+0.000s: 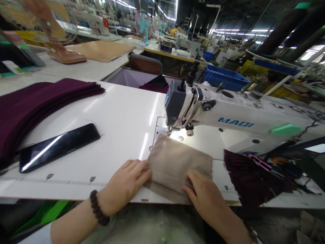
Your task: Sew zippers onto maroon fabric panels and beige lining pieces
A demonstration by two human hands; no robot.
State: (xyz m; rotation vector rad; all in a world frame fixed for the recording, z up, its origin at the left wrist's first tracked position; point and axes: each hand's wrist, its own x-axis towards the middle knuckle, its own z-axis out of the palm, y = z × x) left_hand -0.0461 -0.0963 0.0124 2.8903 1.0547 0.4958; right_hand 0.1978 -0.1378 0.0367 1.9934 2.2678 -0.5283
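Observation:
A beige fabric piece [175,159] lies on the white sewing table, its far corner close to the presser foot [170,129] of the sewing machine [215,115]. My left hand [125,184], with a dark bead bracelet at the wrist, grips the left edge of this piece between thumb and fingers. On the right part of the same cloth, my right hand [204,195] pinches it, with the fingers curled. The fingertips of both hands are partly hidden. A lit spot shows on the needle plate beside the cloth.
Stacked dark purple fabric [50,98] and a black phone [59,147] lie at the left. Right of the cloth are gathered purple fabric [254,179] and pink-handled thread snips [266,164]. Behind the machine stand a blue crate [223,78] and a chair [146,63].

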